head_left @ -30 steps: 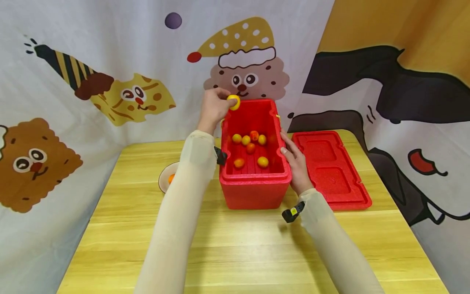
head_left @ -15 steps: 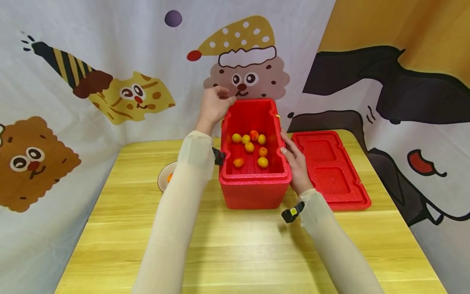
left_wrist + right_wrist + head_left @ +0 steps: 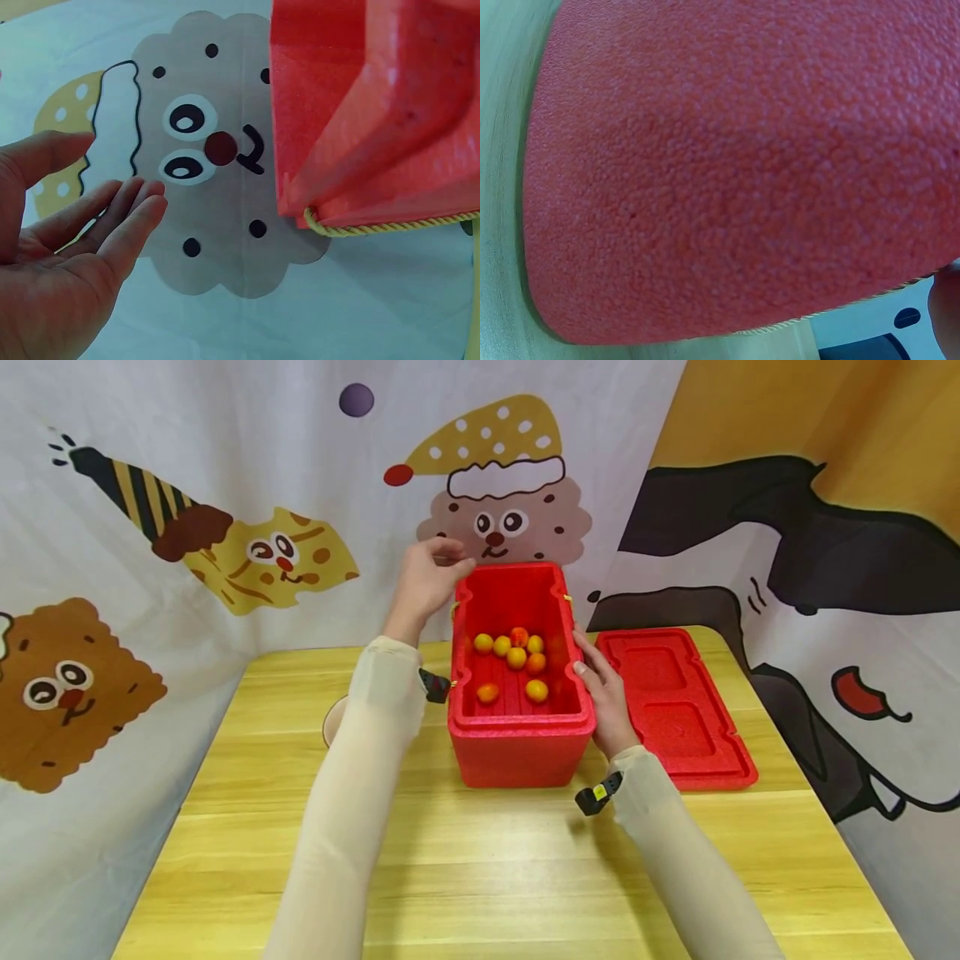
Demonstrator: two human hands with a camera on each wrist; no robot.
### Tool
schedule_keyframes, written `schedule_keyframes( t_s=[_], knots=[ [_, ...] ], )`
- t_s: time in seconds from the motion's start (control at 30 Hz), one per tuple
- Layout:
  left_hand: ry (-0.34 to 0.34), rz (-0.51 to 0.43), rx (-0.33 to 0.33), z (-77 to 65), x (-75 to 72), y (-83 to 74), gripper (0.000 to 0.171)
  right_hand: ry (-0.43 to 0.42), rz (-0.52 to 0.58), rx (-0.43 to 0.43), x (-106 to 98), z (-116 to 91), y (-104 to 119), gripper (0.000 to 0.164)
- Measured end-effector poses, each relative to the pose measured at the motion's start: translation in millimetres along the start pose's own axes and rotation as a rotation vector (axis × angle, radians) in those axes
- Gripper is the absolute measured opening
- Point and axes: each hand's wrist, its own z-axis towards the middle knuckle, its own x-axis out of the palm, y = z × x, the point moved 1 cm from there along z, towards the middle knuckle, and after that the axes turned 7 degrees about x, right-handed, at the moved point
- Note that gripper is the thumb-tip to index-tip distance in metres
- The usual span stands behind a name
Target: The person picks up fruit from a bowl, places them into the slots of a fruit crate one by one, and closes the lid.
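A red foam box (image 3: 522,760) stands without its lid in the head view, several small round yellow and orange-red fruits (image 3: 516,657) on its floor. By the box's far left corner hovers my left hand (image 3: 429,581), holding nothing. The left wrist view shows that hand (image 3: 75,255) with fingers spread from the thumb, apart from the box wall (image 3: 319,127). My right hand (image 3: 606,693) rests along the box's right side, thumb at the rim. Red box wall (image 3: 742,187) fills most of the right wrist view, with only a bit of a finger at the lower right.
The red lid (image 3: 678,756) lies on the wooden table (image 3: 480,877) right of the box. A pale bowl (image 3: 332,722) at the left is mostly behind the left sleeve. A yellow cord (image 3: 397,226) runs along the box. A printed curtain (image 3: 300,452) hangs behind.
My left hand has let go of a yellow fruit, which dropped into the box, and has drawn slightly left. Some fruits inside have rolled. The right hand has stayed in place.
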Motion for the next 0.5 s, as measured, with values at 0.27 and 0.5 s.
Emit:
schedule_keyframes(
  t_s=[0.27,0.5],
  knots=[
    [0.03,-0.011,0.046,-21.3,-16.2,-0.9,0.031,-0.001,0.005,-0.007,-1,0,-1,0.05],
    [0.022,-0.025,0.078,-45.6,-36.2,16.2,0.031,-0.003,0.01,-0.014,-1,1,-2,0.05]
  ],
)
